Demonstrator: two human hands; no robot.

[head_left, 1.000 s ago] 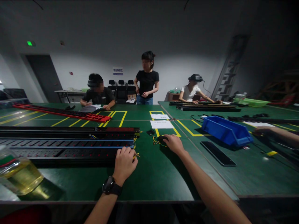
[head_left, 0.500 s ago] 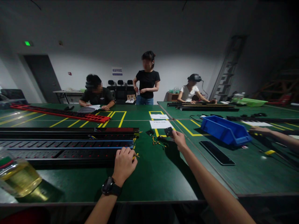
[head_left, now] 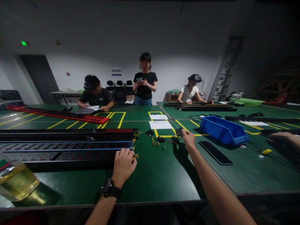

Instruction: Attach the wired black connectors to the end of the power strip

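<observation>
Our left hand (head_left: 123, 165) rests closed at the near end of the long black power strip (head_left: 65, 150), fingers curled at the yellow wire ends (head_left: 134, 157) that stick out at its 3 o'clock end; we cannot tell whether they pinch a wire. Our right hand (head_left: 188, 139) is stretched forward toward 1 o'clock, fingertips closed on a small black plate (head_left: 179, 132) held just above the green table (head_left: 159, 175).

At 9 o'clock of the right hand lie a black hinged part (head_left: 174, 139) and a small black part with yellow leads (head_left: 160, 140). A blue bin (head_left: 222, 129) stands at its 3 o'clock, with a black phone (head_left: 215, 152) nearer to us.

Hazards, as we judge them:
- The plate is gripped by the fingertips only. A loose pinch may drop it among the loose parts.
- The right forearm spans the table. A sideways sweep may strike the phone or the bin.
- Pull on the yellow wire ends may strain them at the strip.
- A bottle of yellow liquid (head_left: 16, 181) stands at our 8 o'clock near the table edge. An elbow may tip it.
</observation>
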